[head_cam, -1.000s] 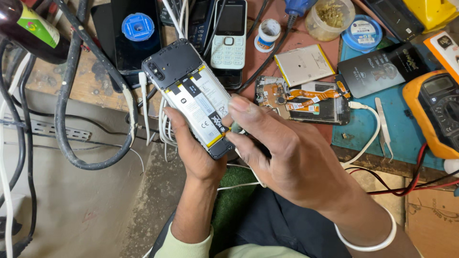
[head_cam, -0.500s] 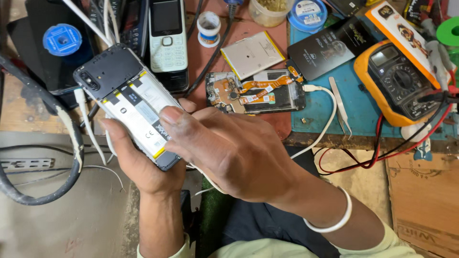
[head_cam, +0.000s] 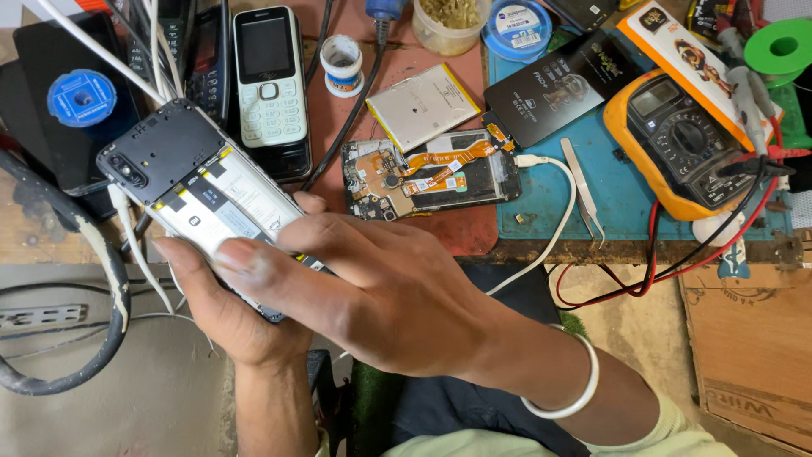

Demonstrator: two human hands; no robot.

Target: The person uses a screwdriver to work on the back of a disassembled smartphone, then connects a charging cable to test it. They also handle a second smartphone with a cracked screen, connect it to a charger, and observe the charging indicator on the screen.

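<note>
Left hand (head_cam: 241, 317) cups an opened smartphone (head_cam: 190, 182) from below, back cover off, battery & inner frame facing up, held off the desk (head_cam: 474, 233) edge, w/ camera end pointing up-left. Right hand (head_cam: 381, 292) lies across the phone's lower part, fingers (head_cam: 245, 254) pressed flat on the battery area, gripping it. White bangle (head_cam: 575, 393) on the right wrist. On the desk just beyond: a stripped phone board (head_cam: 431, 173) w/ orange flex, a loose battery (head_cam: 423, 106), a keypad phone (head_cam: 269, 76), tweezers (head_cam: 584, 190), and an orange multimeter (head_cam: 677, 144) well to the right.
</note>
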